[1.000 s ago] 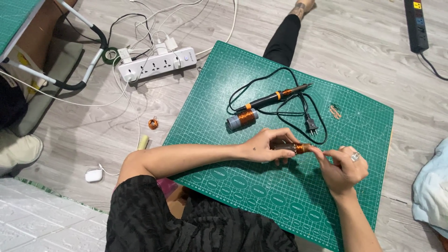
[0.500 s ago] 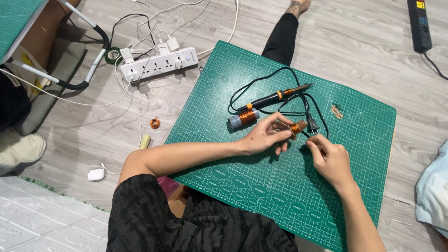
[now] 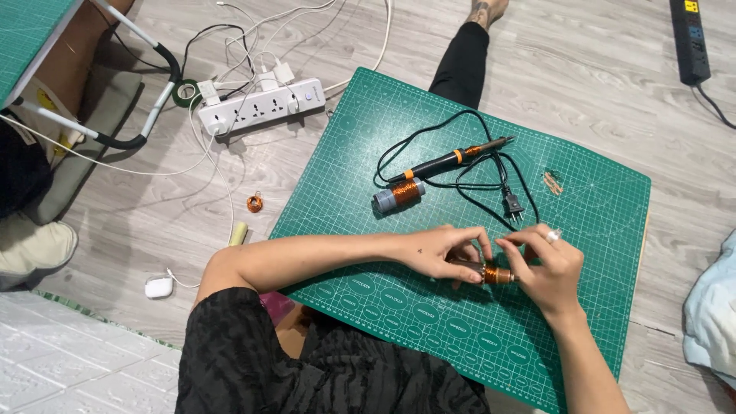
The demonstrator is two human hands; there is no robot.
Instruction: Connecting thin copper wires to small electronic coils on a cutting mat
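Your left hand (image 3: 445,253) and right hand (image 3: 548,268) both pinch the small copper coil (image 3: 494,274) at the green mat's (image 3: 368,138) five o'clock; light, delicate windings, so grip its ends, not the wire.

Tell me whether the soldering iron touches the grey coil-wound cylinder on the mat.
Cannot tell. In the head view the soldering iron handle end meets the grey cylinder, with no clear gap or contact.

Both hands (image 3: 491,264) around a copper-wound coil (image 3: 497,274) over the green cutting mat (image 3: 429,322).
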